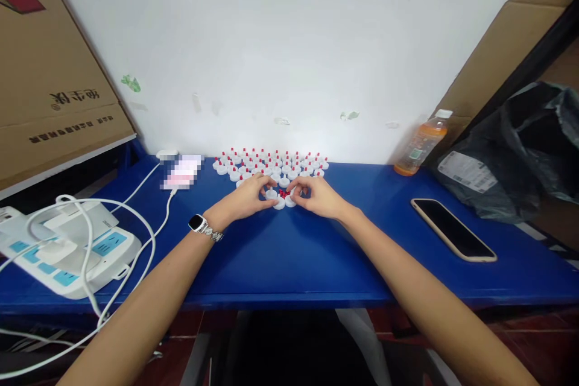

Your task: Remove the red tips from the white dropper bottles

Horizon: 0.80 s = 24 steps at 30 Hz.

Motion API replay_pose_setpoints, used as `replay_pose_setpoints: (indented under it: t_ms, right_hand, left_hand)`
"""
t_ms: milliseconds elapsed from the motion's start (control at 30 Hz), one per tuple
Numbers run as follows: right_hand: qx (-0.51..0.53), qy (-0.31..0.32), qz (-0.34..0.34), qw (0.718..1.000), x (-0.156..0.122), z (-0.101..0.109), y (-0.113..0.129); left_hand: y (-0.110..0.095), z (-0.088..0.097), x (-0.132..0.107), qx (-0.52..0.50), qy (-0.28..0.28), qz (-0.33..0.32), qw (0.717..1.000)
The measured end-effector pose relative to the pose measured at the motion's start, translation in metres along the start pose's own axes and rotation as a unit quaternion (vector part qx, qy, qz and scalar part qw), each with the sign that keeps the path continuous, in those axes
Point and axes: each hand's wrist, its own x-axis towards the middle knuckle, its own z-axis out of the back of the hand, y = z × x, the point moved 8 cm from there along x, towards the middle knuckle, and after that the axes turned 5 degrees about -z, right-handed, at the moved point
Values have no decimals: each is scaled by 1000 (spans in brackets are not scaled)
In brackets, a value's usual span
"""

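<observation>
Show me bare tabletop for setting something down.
Bare: blue table between left forearm and right forearm; also between red-tipped white pieces and bottle. Crowded: left end, with power strip and cables; back middle, with those pieces.

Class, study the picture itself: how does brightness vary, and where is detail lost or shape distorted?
Head view: the white wall is bright, the space under the blue table dark; the white caps with red tips are small and soft in detail; coarse pixel blocks mask a patch to their left; wide-angle stretch seems to enlarge the forearms toward the lower corners.
</observation>
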Motion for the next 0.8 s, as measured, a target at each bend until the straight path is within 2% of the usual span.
replay_pose_setpoints:
  t_ms: [200,433,633,800]
  right_hand:
    - [-7,-74,-35,997,1,19,-13]
    - [-37,-127,-57,990,12,25,-26]
    - [-136,-114,-43,983,47,19,-15]
    - [-216,-75,-37,973,74,-4,5]
  left_hand:
    - [0,10,-3,5,-14,8,1000]
    - [8,21,-1,14,-45,15,999]
    - [18,31,-4,56,-78,37,995]
    - [31,44,-9,90,-124,68,986]
